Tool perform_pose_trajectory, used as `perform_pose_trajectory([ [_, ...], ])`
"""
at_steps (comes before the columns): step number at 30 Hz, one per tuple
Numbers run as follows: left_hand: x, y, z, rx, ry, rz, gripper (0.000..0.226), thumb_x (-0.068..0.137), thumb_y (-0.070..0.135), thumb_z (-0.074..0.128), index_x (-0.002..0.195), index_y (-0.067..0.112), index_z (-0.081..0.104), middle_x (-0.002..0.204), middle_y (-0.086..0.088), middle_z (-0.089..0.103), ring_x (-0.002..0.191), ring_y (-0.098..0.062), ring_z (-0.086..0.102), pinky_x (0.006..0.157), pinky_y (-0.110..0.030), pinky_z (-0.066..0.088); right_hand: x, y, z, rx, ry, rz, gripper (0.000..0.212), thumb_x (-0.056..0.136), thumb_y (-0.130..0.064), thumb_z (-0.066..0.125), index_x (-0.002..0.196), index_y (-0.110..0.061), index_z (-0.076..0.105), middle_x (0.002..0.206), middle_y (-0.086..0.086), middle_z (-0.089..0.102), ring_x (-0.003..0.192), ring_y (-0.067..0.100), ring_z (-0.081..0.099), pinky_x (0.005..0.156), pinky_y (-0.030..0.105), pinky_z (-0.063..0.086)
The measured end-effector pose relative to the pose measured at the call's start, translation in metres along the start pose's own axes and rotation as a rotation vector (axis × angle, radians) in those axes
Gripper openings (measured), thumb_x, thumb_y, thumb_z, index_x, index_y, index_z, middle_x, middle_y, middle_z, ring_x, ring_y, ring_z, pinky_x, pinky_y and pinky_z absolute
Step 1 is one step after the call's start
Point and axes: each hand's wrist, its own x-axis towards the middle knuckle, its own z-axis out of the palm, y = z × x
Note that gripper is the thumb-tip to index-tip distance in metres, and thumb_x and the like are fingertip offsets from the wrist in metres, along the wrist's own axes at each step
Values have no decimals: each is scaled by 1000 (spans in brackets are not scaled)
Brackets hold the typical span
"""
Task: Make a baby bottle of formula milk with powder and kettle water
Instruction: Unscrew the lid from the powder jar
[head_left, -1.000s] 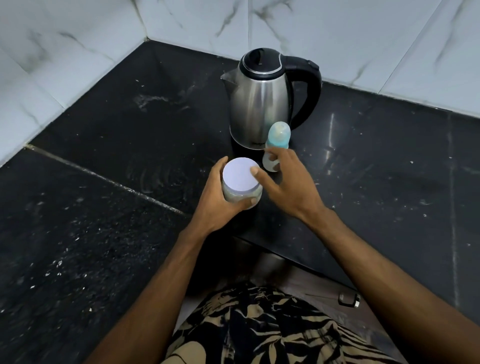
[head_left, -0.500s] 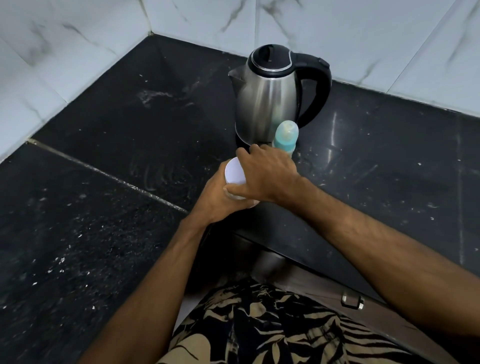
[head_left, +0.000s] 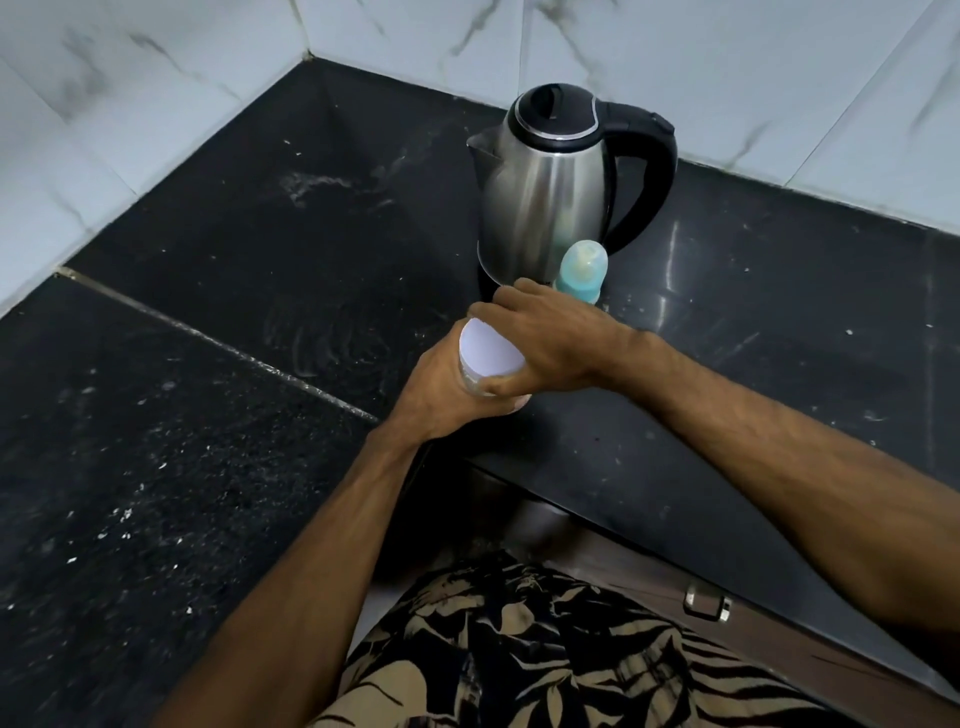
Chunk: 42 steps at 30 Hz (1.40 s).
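Note:
A small clear jar with a white lid (head_left: 488, 353) stands near the counter's front edge. My left hand (head_left: 441, 400) wraps around the jar's body from the left. My right hand (head_left: 550, 343) lies over the lid, its fingers and thumb clamped on the lid's rim. Just behind my right hand stands a baby bottle with a teal cap (head_left: 582, 270), partly hidden by my knuckles. A steel kettle with a black lid and handle (head_left: 550, 202) sits behind the bottle, its spout pointing left.
The black granite counter (head_left: 234, 291) runs into a corner of white marble-tiled walls (head_left: 156, 78). A seam crosses the counter at the left. Below the front edge is a brown drawer with a metal handle (head_left: 707, 605).
My right hand moved from beside the jar onto its lid and now grips the rim. The left hand kept holding the jar. The camera shifted slightly.

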Motion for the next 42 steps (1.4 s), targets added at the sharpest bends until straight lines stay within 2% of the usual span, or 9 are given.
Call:
perform_pose_trajectory([
  [4, -3, 2, -6, -11, -37, 13, 73, 66, 27, 92, 127, 18, 53, 97, 19, 59, 92, 0, 58, 77, 2, 39, 1, 4, -10, 75, -93, -51, 73, 79, -58, 64, 142, -29, 40, 130, -5, 52, 109, 15, 49, 96, 34, 45],
  [9, -7, 10, -10, -71, -47, -18, 88, 64, 26, 94, 131, 46, 40, 117, 31, 53, 107, 17, 51, 92, -9, 43, -8, -6, -14, -36, 14, 146, 88, 73, -81, 53, 140, -25, 42, 122, 0, 54, 103, 20, 57, 86, 35, 48],
  [17, -5, 10, -7, 1, -74, -7, 75, 66, 26, 92, 127, 28, 49, 105, 18, 56, 108, -12, 63, 78, -3, 38, -12, -7, -15, 153, -73, 90, 78, 76, -52, 68, 144, -29, 37, 133, -3, 47, 115, 18, 49, 95, 38, 47],
  [23, -9, 7, -9, -79, -58, 1, 83, 64, 24, 94, 114, 60, 38, 111, 37, 53, 101, 29, 50, 80, 2, 41, -12, -13, -6, 17, 73, 225, 80, 72, -73, 62, 131, -20, 45, 113, 1, 52, 98, 20, 56, 83, 35, 49],
  [28, -5, 4, -6, -16, -57, 0, 84, 66, 30, 91, 135, 27, 44, 109, 17, 56, 112, -8, 61, 78, 1, 38, -13, -10, -11, 209, -33, 109, 87, 74, -48, 73, 146, -25, 30, 138, 0, 44, 119, 20, 47, 98, 38, 46],
  [33, -8, 5, -8, -82, -53, -20, 89, 65, 25, 94, 123, 56, 34, 111, 38, 51, 101, 30, 48, 76, 2, 39, -15, -13, -8, 127, 95, 214, 90, 72, -70, 67, 142, -20, 38, 127, 3, 48, 109, 20, 52, 89, 37, 50],
  [36, -7, 2, -8, -74, -62, -4, 85, 65, 25, 94, 120, 59, 39, 112, 33, 56, 107, 20, 54, 79, 0, 41, -13, -17, -3, 100, 120, 231, 82, 75, -63, 67, 138, -18, 40, 121, 4, 51, 106, 22, 53, 87, 38, 50],
  [39, -5, 1, -5, -14, -58, 6, 87, 66, 26, 91, 138, 26, 42, 110, 16, 55, 111, -8, 59, 80, -2, 40, -13, -16, -2, 208, 76, 157, 81, 74, -50, 70, 141, -21, 36, 129, 3, 47, 113, 21, 49, 92, 39, 48],
  [42, -3, 0, -3, -45, -56, -10, 96, 65, 24, 92, 143, 29, 36, 114, 28, 48, 110, 6, 53, 90, -9, 45, -15, -15, -2, 257, 95, 158, 84, 74, -55, 68, 143, -21, 36, 133, 3, 45, 115, 21, 48, 96, 38, 46],
])
